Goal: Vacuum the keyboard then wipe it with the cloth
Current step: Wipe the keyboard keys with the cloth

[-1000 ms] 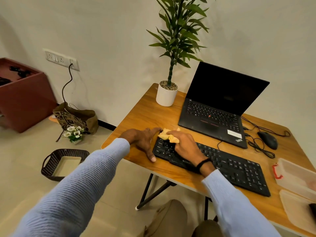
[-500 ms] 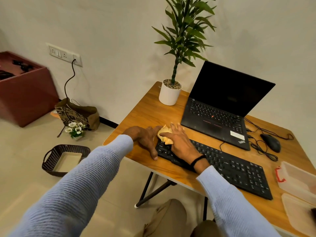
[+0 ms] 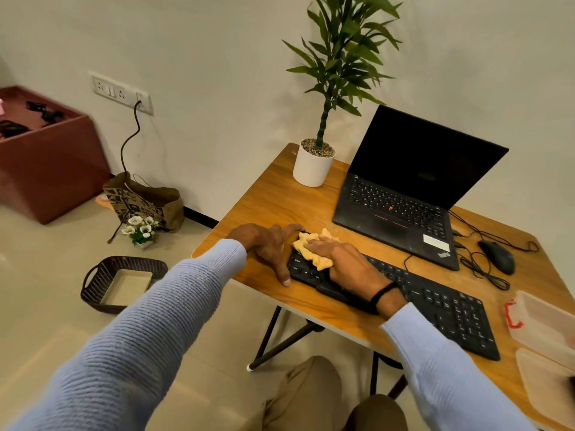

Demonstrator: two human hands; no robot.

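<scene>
A black keyboard (image 3: 435,303) lies along the near edge of the wooden table (image 3: 267,197). My right hand (image 3: 345,265) presses a crumpled yellow cloth (image 3: 306,248) flat onto the keyboard's left end, fingers spread over it. My left hand (image 3: 267,247) lies on the table, its fingers and thumb around the keyboard's left edge. No vacuum is in view.
An open black laptop (image 3: 401,206) stands behind the keyboard, a potted plant (image 3: 314,164) to its left, a wired mouse (image 3: 496,256) to its right. Clear plastic containers (image 3: 547,331) sit at the table's right end. A dark basket (image 3: 119,283) and paper bag (image 3: 143,202) are on the floor.
My right hand and the cloth have shifted over the keyboard's left end, first toward the far left corner, then slightly back. My left hand stays at the keyboard's edge.
</scene>
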